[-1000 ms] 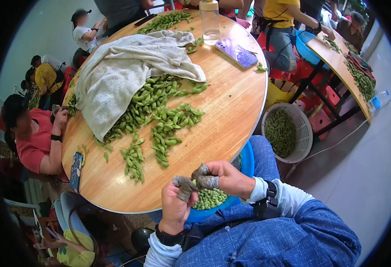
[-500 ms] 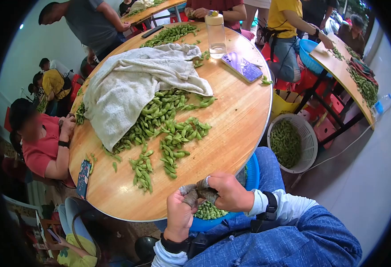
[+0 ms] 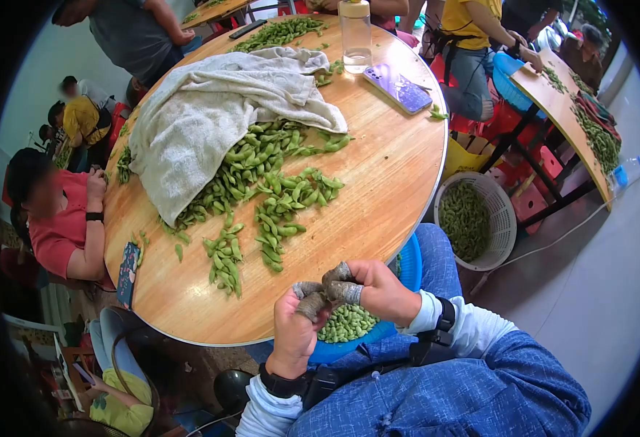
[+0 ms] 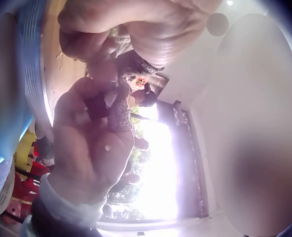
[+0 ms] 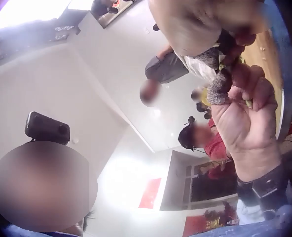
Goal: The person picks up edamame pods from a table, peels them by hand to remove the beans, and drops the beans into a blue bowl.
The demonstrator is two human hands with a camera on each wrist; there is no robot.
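My left hand (image 3: 294, 324) and right hand (image 3: 378, 291) meet fingertip to fingertip in the head view, over a blue basin (image 3: 410, 266). Grey wraps cover the thumbs and index fingers of both. Between the pinching fingertips, a bit of green soybean pod (image 5: 222, 64) shows in the right wrist view; the fingers hide most of it. Another green piece (image 5: 249, 103) peeks out from the left hand's curled fingers. Shelled green beans (image 3: 348, 325) lie in the basin. On the round wooden table (image 3: 378, 175) beyond, soybean pods (image 3: 269, 149) spread from under a whitish cloth (image 3: 189, 120).
A water bottle (image 3: 356, 40) and a purple phone (image 3: 398, 89) stand and lie at the table's far right. A patterned phone (image 3: 127, 273) lies at its left edge. On the floor, a white basket (image 3: 506, 226) holds pods. Several people sit or stand around.
The head view tilted up and then back down. Both hands stay together over the basin; their fingertips shifted slightly, and the green between them is now covered in the head view.
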